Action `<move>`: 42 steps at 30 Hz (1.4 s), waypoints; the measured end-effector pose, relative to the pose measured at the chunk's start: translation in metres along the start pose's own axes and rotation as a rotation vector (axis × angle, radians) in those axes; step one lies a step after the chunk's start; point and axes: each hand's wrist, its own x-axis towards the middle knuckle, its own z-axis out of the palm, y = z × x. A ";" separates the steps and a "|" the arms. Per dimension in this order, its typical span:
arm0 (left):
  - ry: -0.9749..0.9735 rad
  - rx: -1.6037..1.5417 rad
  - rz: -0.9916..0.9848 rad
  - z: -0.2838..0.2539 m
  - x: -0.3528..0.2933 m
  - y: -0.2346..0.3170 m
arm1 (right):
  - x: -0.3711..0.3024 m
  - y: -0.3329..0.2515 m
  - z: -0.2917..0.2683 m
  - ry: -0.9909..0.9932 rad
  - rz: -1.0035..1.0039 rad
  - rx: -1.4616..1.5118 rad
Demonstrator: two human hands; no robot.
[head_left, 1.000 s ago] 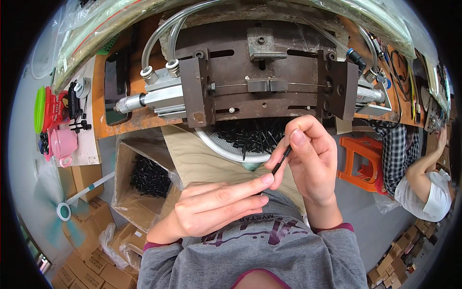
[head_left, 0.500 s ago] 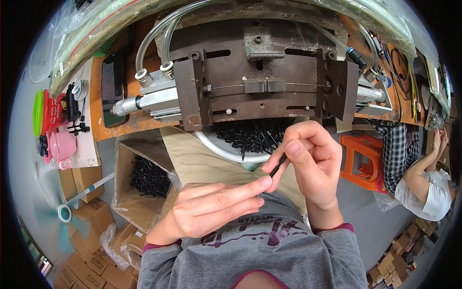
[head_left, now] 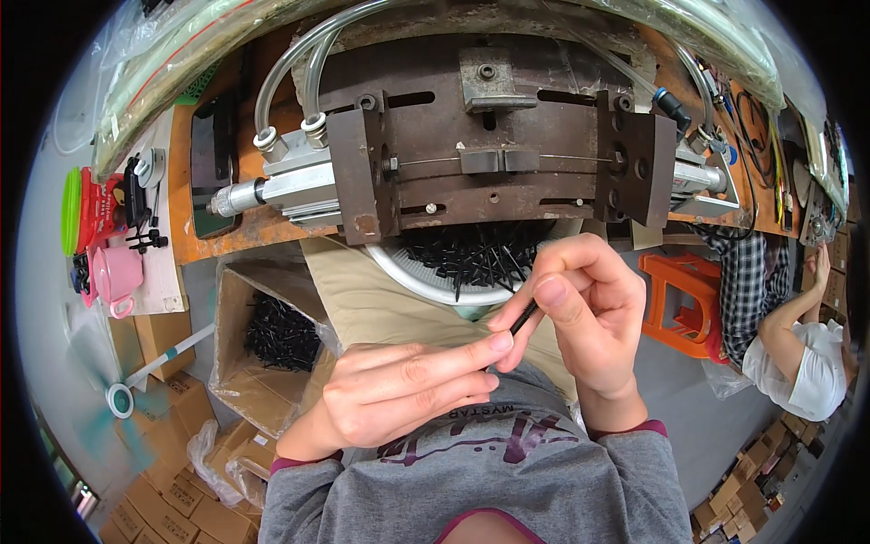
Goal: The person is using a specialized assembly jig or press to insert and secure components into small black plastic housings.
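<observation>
A short, thin black rod-like piece [head_left: 523, 317] is held slantwise between my two hands, above my lap. My left hand [head_left: 390, 392] pinches its lower end between thumb and fingertips, its other fingers stretched toward the right. The upper end sits in the closed fingertips of my right hand [head_left: 594, 313], which cover part of it. Just beyond my hands, a white-rimmed basin [head_left: 408, 279] rests at my lap, with many similar black pieces [head_left: 471, 258] heaped in it. What kind of part they are is too small to tell.
Across the bench stands a brown metal fixture [head_left: 489, 195] with pneumatic cylinders [head_left: 304, 186] and clear hoses. A cardboard box [head_left: 237, 385] of black pieces is at my left. An orange stool [head_left: 680, 304] and a seated person [head_left: 802, 363] are at right; a phone [head_left: 216, 168] lies left.
My right fingers have shifted slightly along the black piece, and more of its length shows between my hands. Its tilt has changed a little. My left hand has hardly moved.
</observation>
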 end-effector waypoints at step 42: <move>0.210 0.758 -0.012 0.036 0.058 -0.028 | -0.063 0.046 0.014 -1.279 -0.330 0.390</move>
